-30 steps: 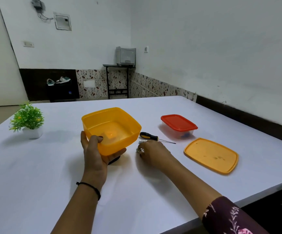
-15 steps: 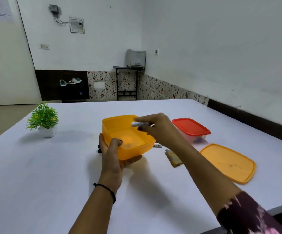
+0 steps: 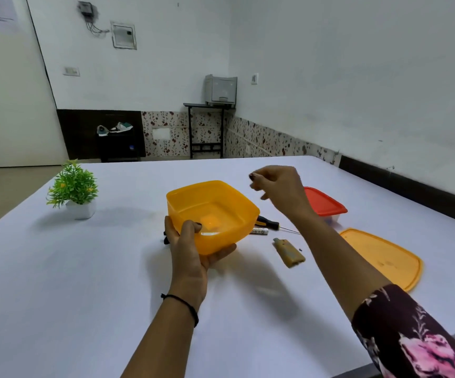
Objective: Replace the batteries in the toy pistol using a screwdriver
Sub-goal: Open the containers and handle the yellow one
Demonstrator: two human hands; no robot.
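Observation:
My left hand [image 3: 190,252] grips the near wall of an orange container [image 3: 215,203] and holds it tilted just above the table. My right hand [image 3: 278,189] hovers above and to the right of the container, fingers loosely curled and holding nothing. A pale streak, perhaps a battery [image 3: 210,233], shows at the container's bottom. On the table lie another battery [image 3: 259,231], a black and yellow screwdriver [image 3: 268,222], a tan battery cover [image 3: 289,252] and a tiny dark screw [image 3: 300,249]. A black part of the toy pistol [image 3: 166,239] peeks out behind my left hand.
An orange lid [image 3: 384,257] lies at the right of the white table [image 3: 84,282]. Behind my right forearm stands a small clear box with a red lid [image 3: 325,204]. A potted green plant [image 3: 75,188] sits at the far left.
My right hand picked a battery off the table, carried it over the orange container, and now hangs higher with nothing in it. The left hand keeps its hold on the container.

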